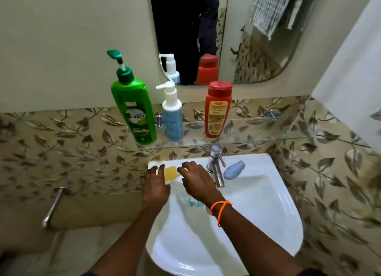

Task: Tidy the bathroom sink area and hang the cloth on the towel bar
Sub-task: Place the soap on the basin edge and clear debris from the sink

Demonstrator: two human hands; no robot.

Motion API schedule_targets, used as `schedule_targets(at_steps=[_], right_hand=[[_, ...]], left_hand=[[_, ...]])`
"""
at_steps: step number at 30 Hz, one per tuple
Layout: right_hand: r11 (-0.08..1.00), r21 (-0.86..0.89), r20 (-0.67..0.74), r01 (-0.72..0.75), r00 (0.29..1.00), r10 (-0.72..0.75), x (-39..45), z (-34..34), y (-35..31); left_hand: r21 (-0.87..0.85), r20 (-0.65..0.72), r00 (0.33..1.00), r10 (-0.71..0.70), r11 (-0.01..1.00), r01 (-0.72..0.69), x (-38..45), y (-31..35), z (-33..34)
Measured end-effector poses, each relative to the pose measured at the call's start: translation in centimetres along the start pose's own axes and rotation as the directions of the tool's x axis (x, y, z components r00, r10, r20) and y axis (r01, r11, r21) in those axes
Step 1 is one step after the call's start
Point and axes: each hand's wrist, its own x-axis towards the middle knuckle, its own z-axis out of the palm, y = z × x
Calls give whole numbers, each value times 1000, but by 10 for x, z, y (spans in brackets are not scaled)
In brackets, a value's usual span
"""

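While spread, both hands (156,185) beside soap (170,173).

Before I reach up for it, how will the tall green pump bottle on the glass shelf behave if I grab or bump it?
The green pump bottle is tall and narrow with a raised pump, so it probably tips easily. It stands near the front edge of the glass shelf, and a nudge might slide it off. Its glossy plastic may be slippery; how full it is cannot be seen.
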Motion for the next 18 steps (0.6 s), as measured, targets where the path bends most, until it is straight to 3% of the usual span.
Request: schedule_targets(at_steps=[4, 8, 10, 13, 14, 16, 18], right_hand=[[996, 89, 87, -29, 996, 21, 31, 49, -6], [994, 87, 57, -65, 997, 60, 48, 77, -8], [994, 77, 30, -76, 997, 74, 56, 83, -8], [978, 171, 1, -118, 993, 120, 65, 83, -3], [929, 327, -16, -173, 982, 188, 66, 82, 1], [724, 627, 9, -288, 932, 362, 66, 79, 9], [588, 729, 64, -351, 890, 451, 65, 80, 12]], left_hand=[[103, 142, 975, 171, 977, -186, 34, -35, 11], [63, 115, 966, 233, 969, -241, 47, -49, 19], [-67, 105, 957, 269, 962, -263, 52, -53, 22], [-446, -91, 965, 244, 857, -259, 53, -47, 25], [-564, -153, 971, 181, 791, -236, 52, -41, 25], [-711, -177, 981, 80, 679, -184, 48, -23, 23], [-763, -121, 990, 79, 630, -143, 50, -12, 29]])
